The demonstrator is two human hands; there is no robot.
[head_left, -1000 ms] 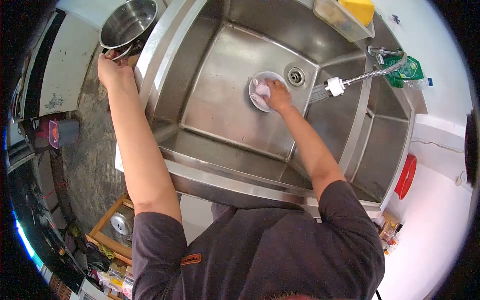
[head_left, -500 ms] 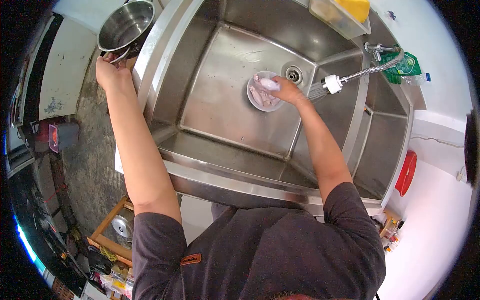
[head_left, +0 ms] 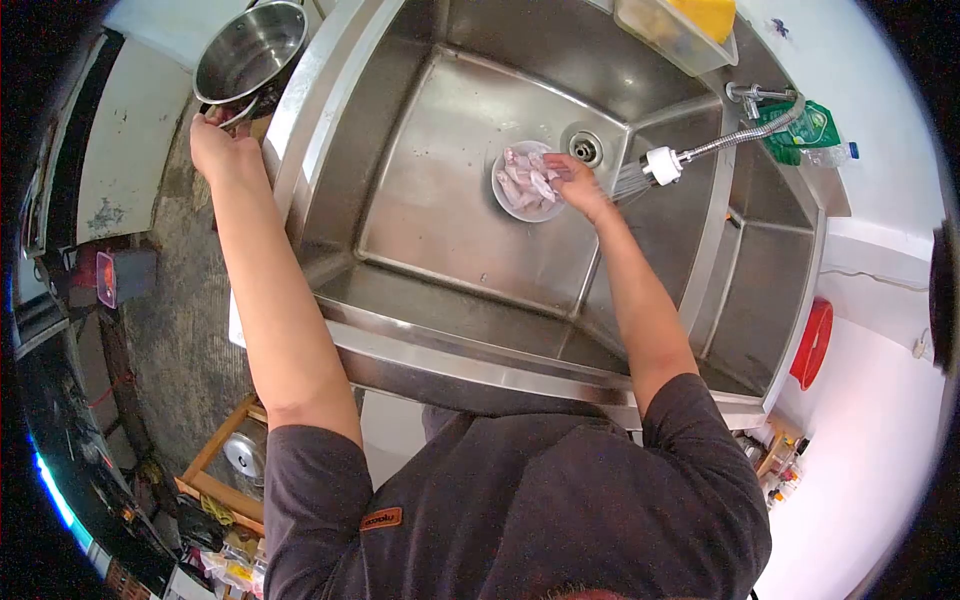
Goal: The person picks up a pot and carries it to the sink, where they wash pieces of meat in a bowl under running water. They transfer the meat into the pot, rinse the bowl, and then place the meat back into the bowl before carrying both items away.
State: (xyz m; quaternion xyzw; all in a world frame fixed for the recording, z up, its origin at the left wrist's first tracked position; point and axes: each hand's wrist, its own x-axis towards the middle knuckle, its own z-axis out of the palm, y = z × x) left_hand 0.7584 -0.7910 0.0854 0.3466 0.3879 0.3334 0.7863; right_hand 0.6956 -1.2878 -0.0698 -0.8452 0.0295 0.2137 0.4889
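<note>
Closest to the camera is a dark grey short-sleeved T-shirt with a small brown patch on the left side of the chest. Past that there's a big stainless steel sink, and around the middle of its floor sits a round white bowl with a bunch of pale pink raw meat pieces in it. The right hand is at the bowl's right side, fingers bent over the meat; can't tell if it's actually pinching a piece. Water's running from a white spray head just right of that hand, and the round metal drain is just beyond the bowl. Far left, the left hand has its fingers wrapped round the handle of a shiny stainless steel pot. Far right, a clear plastic tub holds something yellow.
</note>
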